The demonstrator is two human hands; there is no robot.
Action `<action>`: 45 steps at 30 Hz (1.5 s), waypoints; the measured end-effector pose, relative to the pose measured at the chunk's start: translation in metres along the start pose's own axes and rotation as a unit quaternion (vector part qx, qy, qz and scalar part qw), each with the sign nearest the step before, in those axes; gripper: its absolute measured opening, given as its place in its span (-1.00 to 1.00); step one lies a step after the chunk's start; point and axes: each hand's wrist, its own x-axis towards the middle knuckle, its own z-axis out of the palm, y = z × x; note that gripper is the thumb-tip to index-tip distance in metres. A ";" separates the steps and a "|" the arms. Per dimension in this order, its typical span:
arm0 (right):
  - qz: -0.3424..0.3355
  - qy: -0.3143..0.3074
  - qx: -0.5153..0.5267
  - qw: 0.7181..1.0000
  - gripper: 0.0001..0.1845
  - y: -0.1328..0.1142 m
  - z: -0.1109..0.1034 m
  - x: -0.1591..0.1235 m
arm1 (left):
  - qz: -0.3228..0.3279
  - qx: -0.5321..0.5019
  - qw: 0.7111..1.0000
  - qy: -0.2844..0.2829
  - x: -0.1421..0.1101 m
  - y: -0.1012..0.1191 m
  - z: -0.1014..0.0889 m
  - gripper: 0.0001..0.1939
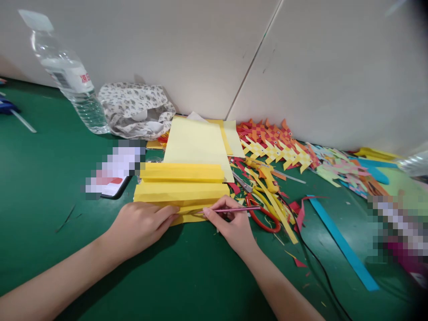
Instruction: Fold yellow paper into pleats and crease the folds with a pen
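A folded stack of bright yellow paper [182, 189] lies on the green table [50, 187]. My left hand [140, 225] rests palm down on its near edge, fingers flat and together, pressing the paper. My right hand [232, 220] is closed in a writing grip on a thin pink pencil [234, 209] lying across the paper's near right corner, tip pointing left toward my left fingers. A pale yellow sheet [197, 142] lies just behind the folded stack.
A clear water bottle [68, 76] and a patterned cloth [137, 109] stand at the back left by the wall. Red-handled scissors [264, 218], yellow strips, a blue strip [341, 243] and woven paper fish [277, 142] lie to the right. A black cable [321, 267] crosses the near right.
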 end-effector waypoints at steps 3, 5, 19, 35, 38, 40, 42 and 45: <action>0.004 0.004 0.010 1.000 -0.73 0.001 -0.001 0.000 | -0.002 0.000 1.000 -0.002 -0.001 0.000 0.000 -0.83; 0.006 0.003 0.017 1.000 -0.73 0.001 -0.001 0.001 | -0.004 -0.003 1.000 -0.003 -0.001 0.000 0.000 -0.83; 0.011 0.001 0.042 0.999 -0.72 0.004 -0.003 0.001 | -0.003 -0.005 1.000 -0.009 -0.002 0.000 0.000 -0.83; -0.026 0.042 0.096 0.994 -0.75 0.013 -0.020 0.009 | -0.010 -0.013 1.000 -0.002 0.000 0.000 0.000 -0.82; -0.032 0.037 0.094 0.994 -0.76 0.012 -0.019 0.007 | -0.016 -0.008 1.000 -0.003 0.000 -0.001 -0.002 -0.81; -0.034 0.027 0.093 0.995 -0.77 0.010 -0.017 0.006 | -0.024 -0.003 1.000 -0.002 0.000 -0.002 -0.004 -0.82; -0.035 0.017 0.082 0.996 -0.77 0.008 -0.014 0.005 | -0.029 -0.002 1.000 0.000 0.000 -0.003 -0.005 -0.84; -0.033 -0.001 0.058 0.998 -0.78 0.005 -0.009 0.003 | -0.033 -0.004 0.999 -0.005 0.001 -0.002 -0.006 -0.87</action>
